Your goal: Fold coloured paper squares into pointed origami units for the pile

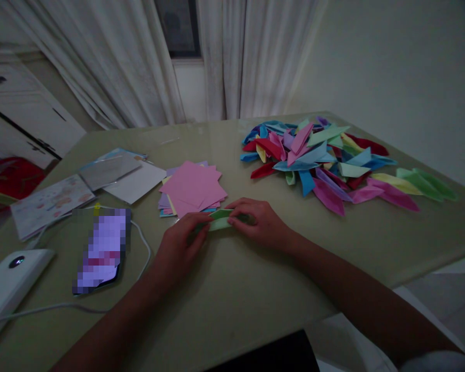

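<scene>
From where I stand, a person sits or stands at a pale greenish surface point(256, 289), both bare hands close together near its middle. Between them is a small light green strip of folded paper point(220, 223), its long sides running from one hand to the other. The left hand point(184, 240) has its fingers pinched narrowly on one end; the right hand point(258, 222) grips the other end, thumb below and fingers curled over the top. I can't tell whether the strip touches the surface or is held just above it.

Just beyond the left hand lies a loose stack of square coloured paper sheets point(194, 186), pink on top, with purple, yellow and blue edges poking out askew. Over to the right, well apart from the strip, spreads a big heap of pointed folded paper pieces point(313, 150) in red, pink, blue, green, yellow and purple, a few trailing towards the surface's right edge.

Left of the left hand lies a dark-edged phone point(104, 253) with its screen blurred into blocks. A thin white cable point(149, 248) curves beside it, near a thick white plastic block point(15, 284) with a round dark spot. Behind the phone, flat printed paper packets point(54, 201) overlap.
</scene>
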Demonstrator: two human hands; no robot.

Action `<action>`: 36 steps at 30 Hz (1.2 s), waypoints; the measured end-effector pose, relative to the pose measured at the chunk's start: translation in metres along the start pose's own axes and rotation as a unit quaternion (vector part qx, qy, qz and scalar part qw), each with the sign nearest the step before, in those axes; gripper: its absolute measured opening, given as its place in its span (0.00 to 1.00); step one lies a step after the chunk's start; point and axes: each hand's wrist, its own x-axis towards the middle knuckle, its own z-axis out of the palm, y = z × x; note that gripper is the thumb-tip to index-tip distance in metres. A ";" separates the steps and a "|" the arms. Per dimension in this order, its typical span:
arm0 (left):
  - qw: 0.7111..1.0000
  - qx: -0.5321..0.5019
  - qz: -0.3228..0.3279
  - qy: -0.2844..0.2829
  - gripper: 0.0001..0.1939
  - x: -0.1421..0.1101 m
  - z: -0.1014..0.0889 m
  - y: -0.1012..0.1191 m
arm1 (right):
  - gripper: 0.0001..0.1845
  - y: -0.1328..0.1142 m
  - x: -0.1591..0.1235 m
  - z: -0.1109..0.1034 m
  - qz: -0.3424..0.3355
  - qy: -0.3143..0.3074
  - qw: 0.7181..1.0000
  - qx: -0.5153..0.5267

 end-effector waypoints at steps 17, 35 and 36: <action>0.995 0.053 0.087 0.018 0.07 0.004 -0.009 -0.009 | 0.07 0.012 0.002 -0.014 -0.062 -0.046 0.997 -0.020; 0.997 0.032 0.063 -0.008 0.08 0.005 -0.015 -0.006 | 0.09 0.016 0.004 -0.020 -0.063 -0.071 0.995 -0.023; 0.997 0.029 0.065 -0.014 0.08 0.006 -0.016 -0.006 | 0.09 0.016 0.004 -0.020 -0.061 -0.065 0.996 -0.017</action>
